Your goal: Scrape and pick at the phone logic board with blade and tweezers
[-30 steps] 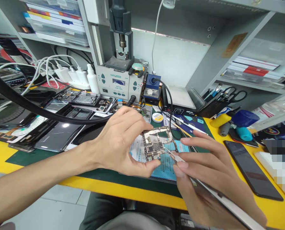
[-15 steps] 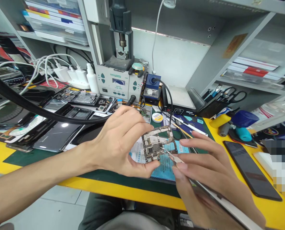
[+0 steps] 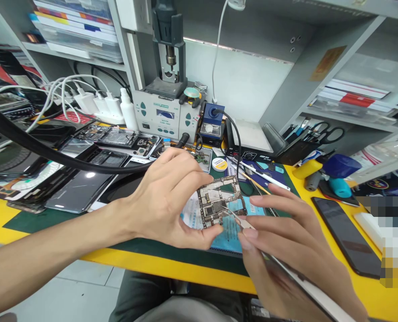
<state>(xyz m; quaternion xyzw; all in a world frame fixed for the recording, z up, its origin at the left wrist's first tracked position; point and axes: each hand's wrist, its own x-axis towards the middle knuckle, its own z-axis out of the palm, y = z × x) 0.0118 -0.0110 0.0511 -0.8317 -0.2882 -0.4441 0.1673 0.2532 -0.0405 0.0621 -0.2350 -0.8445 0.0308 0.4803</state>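
Between thumb and fingers, my left hand (image 3: 172,201) grips a phone circuit board (image 3: 215,194) by its left edge, holding it raised and tilted above the bench. My right hand (image 3: 286,241) is closed around a pair of metal tweezers (image 3: 279,261), pinched near the front by thumb and fingers. The tweezer tips meet the board, or come very close, beside the dark square chip at its lower middle. Whether anything tiny sits between the tips I cannot make out. Under the board lies a blue and white packet (image 3: 227,237) on the green mat (image 3: 145,248).
A thick black hose (image 3: 68,163) crosses from the left towards my left hand. Opened phones (image 3: 81,183) lie on the left; a soldering station (image 3: 161,114) stands behind. A round tub (image 3: 219,164) sits past the board. A black phone (image 3: 346,235) lies on the right.
My right hand and the tweezers have shifted very slightly left. The board has hardly moved, and my left hand keeps its hold on it.
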